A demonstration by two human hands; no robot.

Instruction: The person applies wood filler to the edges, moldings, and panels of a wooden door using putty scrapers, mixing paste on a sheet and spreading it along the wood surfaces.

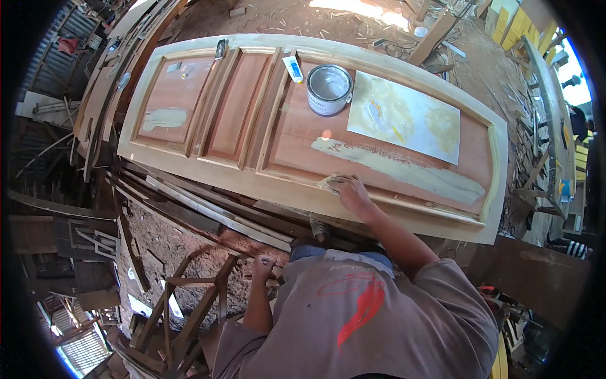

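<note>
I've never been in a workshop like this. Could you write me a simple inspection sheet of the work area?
Surface: panelled wooden door, lying flat, with pale smears on its panels.
Job's things: open tin, white tube and smeared white sheet, all on the door.
Clutter: wood scraps scattered on the ground.
Grippers: none, bare hands; right hand holds a small pale piece at the door's moulding; left hand off the door, grip unclear.
Cables: thin dark loops beyond the door, perhaps a cable.
Surroundings: long boards and a wooden frame nearby.
</note>
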